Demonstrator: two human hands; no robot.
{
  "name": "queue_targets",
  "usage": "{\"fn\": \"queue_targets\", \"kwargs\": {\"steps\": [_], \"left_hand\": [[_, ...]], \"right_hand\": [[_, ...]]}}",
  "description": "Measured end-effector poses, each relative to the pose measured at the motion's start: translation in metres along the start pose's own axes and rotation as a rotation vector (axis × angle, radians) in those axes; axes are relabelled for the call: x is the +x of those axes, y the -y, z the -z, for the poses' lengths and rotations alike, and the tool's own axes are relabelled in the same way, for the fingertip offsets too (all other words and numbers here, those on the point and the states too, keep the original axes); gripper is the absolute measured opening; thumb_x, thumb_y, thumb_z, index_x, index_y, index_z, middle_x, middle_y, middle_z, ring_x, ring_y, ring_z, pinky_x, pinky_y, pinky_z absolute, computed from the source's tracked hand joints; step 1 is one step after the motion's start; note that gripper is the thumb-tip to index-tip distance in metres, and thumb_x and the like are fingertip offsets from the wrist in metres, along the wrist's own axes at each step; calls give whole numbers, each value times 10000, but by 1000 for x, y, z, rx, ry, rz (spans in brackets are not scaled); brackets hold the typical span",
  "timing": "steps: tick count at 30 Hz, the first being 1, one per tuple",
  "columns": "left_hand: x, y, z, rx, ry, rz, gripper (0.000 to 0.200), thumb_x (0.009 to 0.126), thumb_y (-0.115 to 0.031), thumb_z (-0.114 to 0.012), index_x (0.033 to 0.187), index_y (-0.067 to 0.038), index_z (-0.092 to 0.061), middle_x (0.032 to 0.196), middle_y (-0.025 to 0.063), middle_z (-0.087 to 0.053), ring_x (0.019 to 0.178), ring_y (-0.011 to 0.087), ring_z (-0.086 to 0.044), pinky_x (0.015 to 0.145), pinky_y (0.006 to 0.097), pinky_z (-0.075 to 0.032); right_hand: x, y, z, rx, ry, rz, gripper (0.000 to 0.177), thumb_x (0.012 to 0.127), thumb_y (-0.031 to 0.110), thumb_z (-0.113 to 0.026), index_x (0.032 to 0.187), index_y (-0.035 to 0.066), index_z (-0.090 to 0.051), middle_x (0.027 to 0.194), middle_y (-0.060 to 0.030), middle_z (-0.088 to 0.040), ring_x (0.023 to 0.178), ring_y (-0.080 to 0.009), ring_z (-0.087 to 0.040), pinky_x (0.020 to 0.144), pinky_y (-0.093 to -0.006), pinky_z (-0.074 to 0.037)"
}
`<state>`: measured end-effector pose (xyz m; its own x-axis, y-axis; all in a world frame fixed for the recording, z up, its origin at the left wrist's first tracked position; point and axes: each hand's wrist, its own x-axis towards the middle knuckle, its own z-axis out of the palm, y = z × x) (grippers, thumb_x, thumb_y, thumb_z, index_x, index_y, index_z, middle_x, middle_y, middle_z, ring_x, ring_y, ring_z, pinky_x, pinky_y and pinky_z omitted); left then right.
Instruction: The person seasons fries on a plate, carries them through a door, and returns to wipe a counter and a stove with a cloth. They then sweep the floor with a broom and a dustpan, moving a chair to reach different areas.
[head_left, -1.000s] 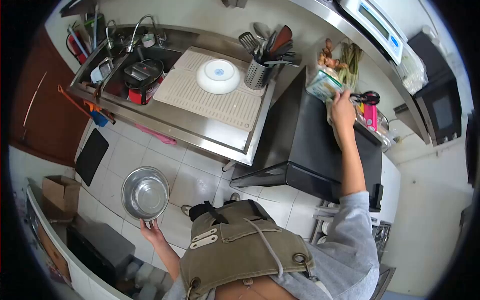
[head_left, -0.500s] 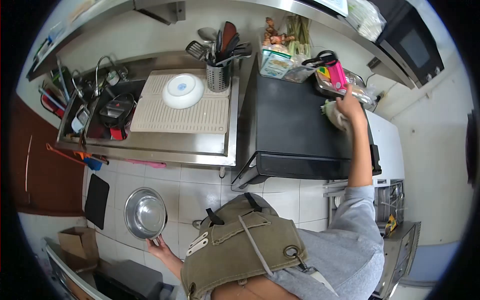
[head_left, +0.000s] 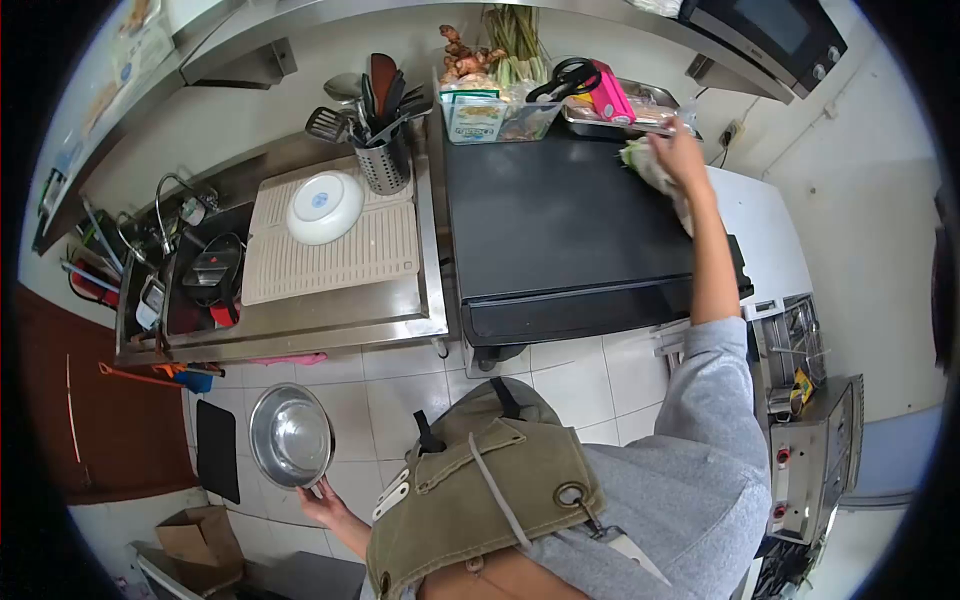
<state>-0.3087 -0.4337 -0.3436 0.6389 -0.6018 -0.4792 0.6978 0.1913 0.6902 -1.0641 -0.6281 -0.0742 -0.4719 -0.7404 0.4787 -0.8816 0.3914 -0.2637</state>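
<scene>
My left hand (head_left: 325, 503) grips the rim of a shiny metal bowl (head_left: 290, 436), which is tilted above the tiled floor with its inside facing me. Over the right side of a black countertop (head_left: 560, 215), my right hand (head_left: 682, 160) is closed around a whitish, limp bundle with a green leafy end (head_left: 648, 170). Just beyond those fingers sits a metal tray (head_left: 590, 128) with a pink packet (head_left: 611, 95) and wrapped food in it. Black-handled scissors (head_left: 572, 78) lie beside the packet.
A clear bin (head_left: 530, 125) of ginger and stalks stands at the back of the black top. To its left are a utensil holder (head_left: 384, 165), an upturned white bowl (head_left: 325, 207) on a ribbed drying mat (head_left: 370, 262), and a sink (head_left: 185, 310). A microwave (head_left: 770, 40) hangs upper right.
My view has swung to the right. My right hand has shifted right relative to the tray, with the whitish bundle moving along. My left hand still holds the metal bowl.
</scene>
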Motion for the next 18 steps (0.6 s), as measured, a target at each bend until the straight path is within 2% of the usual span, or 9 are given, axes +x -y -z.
{"fn": "queue_targets", "kwargs": {"steps": [3, 5, 7, 8, 9, 11, 15, 17, 18], "left_hand": [[-6, -1, 4, 6, -17, 4, 480, 888, -214, -482, 1235, 76, -321, 1246, 135, -354, 1084, 308, -405, 894, 446, -479], [-16, -1, -4, 4, -81, -7, 466, 884, -213, -485, 1228, 68, -344, 1238, 134, -362, 1092, 313, -399, 897, 441, -474], [-6, 3, 11, 8, -89, -7, 455, 878, -203, -488, 1231, 54, -357, 1247, 129, -363, 1098, 316, -395, 883, 429, -480], [-7, 4, 10, 19, -121, -4, 439, 876, -197, -486, 1228, 40, -374, 1243, 124, -382, 1093, 314, -403, 880, 427, -481], [-5, 12, 16, 21, -115, -3, 439, 876, -197, -486, 1228, 40, -374, 1243, 124, -382, 1093, 314, -403, 880, 427, -481], [7, 14, 40, 108, -20, -42, 426, 880, -211, -482, 1217, 34, -392, 1229, 117, -407, 1079, 303, -421, 884, 413, -473], [-5, 7, 26, 46, -112, 69, 428, 883, -244, -488, 1206, 26, -410, 1223, 115, -417, 1063, 281, -438, 898, 385, -452], [4, 4, 28, 73, -94, 64, 427, 882, -247, -491, 1203, 24, -412, 1211, 116, -426, 1056, 279, -441, 894, 387, -455], [7, 4, 31, 98, -88, 53, 427, 882, -250, -493, 1200, 23, -415, 1200, 117, -434, 1048, 276, -444, 889, 390, -458]], "right_hand": [[2, -58, 53, -44, -47, -250, 358, 792, 329, -576, 937, 2, -575, 991, -248, -588, 945, -374, -563, 815, -408, -436], [1, -117, 47, -57, -85, -445, 429, 788, 363, -545, 1031, 10, -569, 1043, -246, -575, 976, -368, -556, 844, -405, -429], [-5, -227, -41, 102, 122, -151, 461, 788, 365, -500, 1117, 48, -554, 1103, -247, -547, 1044, -362, -522, 891, -403, -405], [-19, -188, -42, -43, 77, -391, 431, 793, 310, -455, 1154, 92, -544, 1138, -241, -528, 1094, -354, -487, 934, -396, -375], [-17, -173, -49, -43, 33, -397, 412, 785, 235, -457, 1171, 110, -529, 1154, -238, -514, 1102, -354, -477, 937, -390, -370], [-26, -120, -56, 31, -78, -113, 387, 804, 192, -437, 1172, 98, -510, 1069, -245, -556, 1037, -382, -513, 899, -420, -393], [-69, 31, -67, 147, -54, 31, 345, 796, 121, -479, 1141, 130, -496, 1010, -212, -579, 926, -371, -564, 793, -446, -437], [-107, 138, -47, 418, 282, 99, 355, 748, 28, -492, 1087, 125, -531, 960, -189, -599, 872, -338, -592, 763, -410, -459], [-126, 178, -43, 510, 326, 299, 342, 709, -5, -512, 1025, 113, -570, 975, -158, -604, 898, -316, -588, 772, -393, -460]]}}
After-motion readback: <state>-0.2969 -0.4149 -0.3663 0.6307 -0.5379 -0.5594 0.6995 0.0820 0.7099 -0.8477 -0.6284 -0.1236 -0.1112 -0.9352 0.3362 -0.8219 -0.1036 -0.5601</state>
